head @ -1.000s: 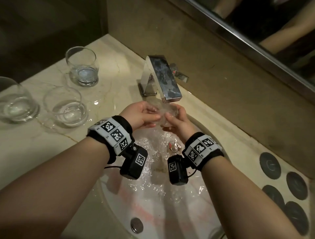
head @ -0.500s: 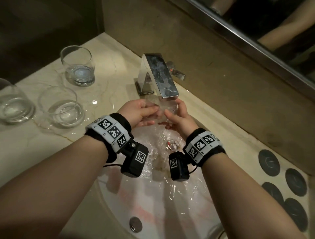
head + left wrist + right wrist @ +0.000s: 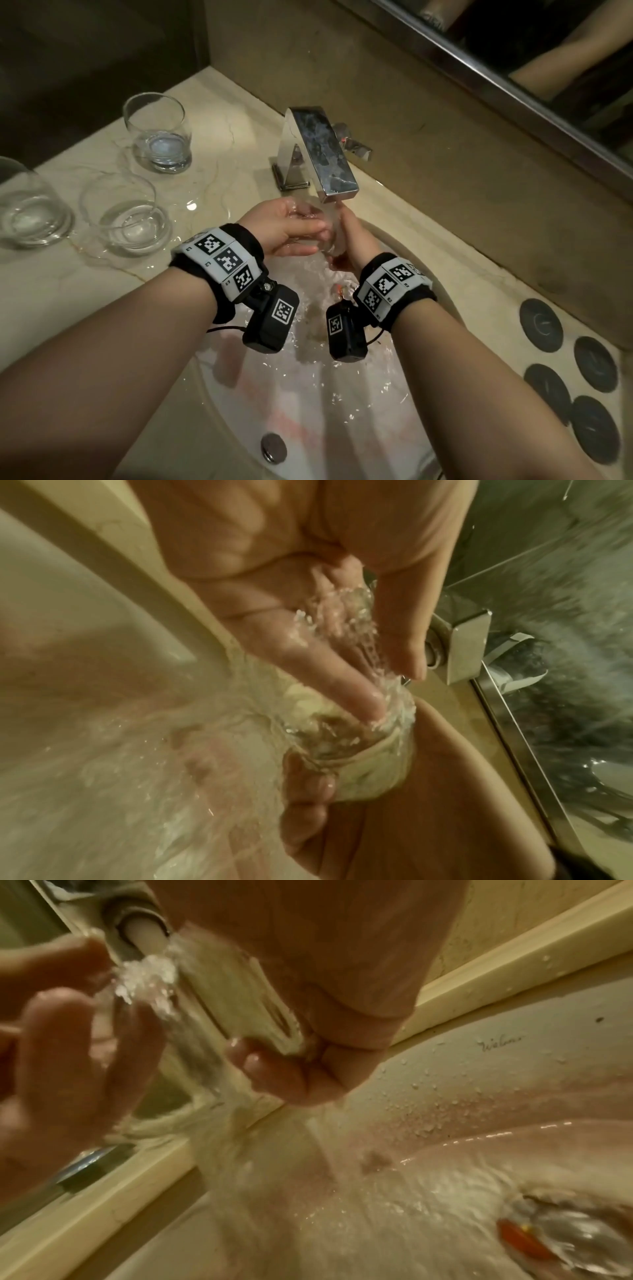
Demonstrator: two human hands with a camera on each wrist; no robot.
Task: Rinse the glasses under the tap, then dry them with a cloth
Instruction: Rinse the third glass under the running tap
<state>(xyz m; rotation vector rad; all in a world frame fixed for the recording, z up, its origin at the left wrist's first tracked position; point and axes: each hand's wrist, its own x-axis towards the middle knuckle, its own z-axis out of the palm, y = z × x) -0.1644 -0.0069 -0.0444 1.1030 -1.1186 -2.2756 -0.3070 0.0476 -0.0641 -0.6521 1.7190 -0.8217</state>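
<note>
A clear glass [image 3: 331, 240] sits under the running tap [image 3: 322, 154], with water pouring over it. My right hand [image 3: 354, 245] grips its base from the right, fingers curled round it [image 3: 308, 802]. My left hand [image 3: 291, 229] holds the rim side. In the left wrist view its fingers [image 3: 346, 693] reach into the glass [image 3: 363, 753] while the thumb lies outside the wall. In the right wrist view the glass [image 3: 212, 1031] appears side-on in the stream, between both hands. No cloth is in view.
Three more glasses stand on the marble counter at left: one at the back [image 3: 157, 133], one nearer [image 3: 126, 212], one at the edge [image 3: 27, 209]. Below the hands is the white sink [image 3: 308, 421] with its drain [image 3: 565, 1240]. Several dark round coasters [image 3: 541, 323] lie right. A mirror [image 3: 548, 58] runs behind.
Both hands stay under the tap with the glass. The left hand has shifted slightly round the rim, and the glass has turned a little between the hands.
</note>
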